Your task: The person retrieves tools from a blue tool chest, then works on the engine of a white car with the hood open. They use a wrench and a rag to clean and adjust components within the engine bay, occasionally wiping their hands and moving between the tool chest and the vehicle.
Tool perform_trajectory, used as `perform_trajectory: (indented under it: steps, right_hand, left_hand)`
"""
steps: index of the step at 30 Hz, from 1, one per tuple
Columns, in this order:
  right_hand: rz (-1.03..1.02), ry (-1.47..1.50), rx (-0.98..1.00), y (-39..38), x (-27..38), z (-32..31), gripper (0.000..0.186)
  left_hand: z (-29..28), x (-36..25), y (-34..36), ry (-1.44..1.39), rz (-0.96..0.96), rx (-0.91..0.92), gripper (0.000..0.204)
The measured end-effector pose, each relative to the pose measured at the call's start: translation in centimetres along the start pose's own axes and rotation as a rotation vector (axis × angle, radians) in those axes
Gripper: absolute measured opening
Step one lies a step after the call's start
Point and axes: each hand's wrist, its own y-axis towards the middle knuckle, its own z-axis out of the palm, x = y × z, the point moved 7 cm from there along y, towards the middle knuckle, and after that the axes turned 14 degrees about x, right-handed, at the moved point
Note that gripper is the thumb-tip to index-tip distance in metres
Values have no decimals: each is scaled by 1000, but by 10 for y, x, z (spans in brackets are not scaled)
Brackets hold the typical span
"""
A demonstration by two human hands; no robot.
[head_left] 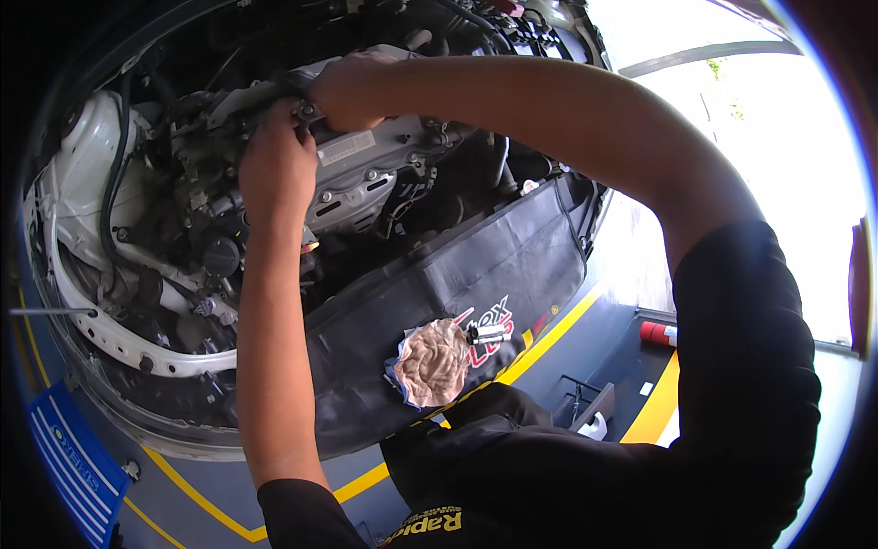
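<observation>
Both hands reach deep into an open engine bay, over the top of the engine. My left hand is bent at the fingers near a small metal bracket with a bolt. Right beside it, my right hand comes across from the right, its fingers curled closed on the same area. What either hand grips is hidden by the fingers. Below them sits a perforated metal shield. A crumpled, pinkish-brown cloth lies on the black protective cover, with a shiny metal cylinder beside it.
A round black cap and a dark hose are left of my left forearm. The pale front body rail curves along the bay's edge. A blue board stands lower left; a red cylinder lies at the right.
</observation>
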Motion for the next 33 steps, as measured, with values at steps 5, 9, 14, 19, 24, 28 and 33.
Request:
perform_trajectory:
  steps: [5, 9, 14, 19, 24, 28, 33]
  right_hand:
    - [12, -176, 11, 7, 2, -1, 24]
    - [-61, -334, -252, -9, -1, -14, 26]
    - [-48, -154, -140, -2, -5, -10, 24]
    - [-42, 297, -40, -3, -19, 0, 30]
    - [-42, 799, 13, 0, -26, 12, 46]
    - [25, 995, -4, 6, -24, 20, 39]
    - [-273, 418, -340, -37, -13, -13, 24]
  left_hand:
    - [-12, -14, 13, 267, 127, -167, 34]
    - [-9, -3, 15, 336, 58, -155, 36]
    - [-4, 3, 20, 388, 106, -150, 33]
    - [1, 6, 31, 351, 155, -110, 30]
    - [-5, 5, 32, 364, 160, -101, 37]
    - [-7, 3, 31, 370, 157, -73, 38]
    - [-8, 1, 28, 451, 207, -101, 31]
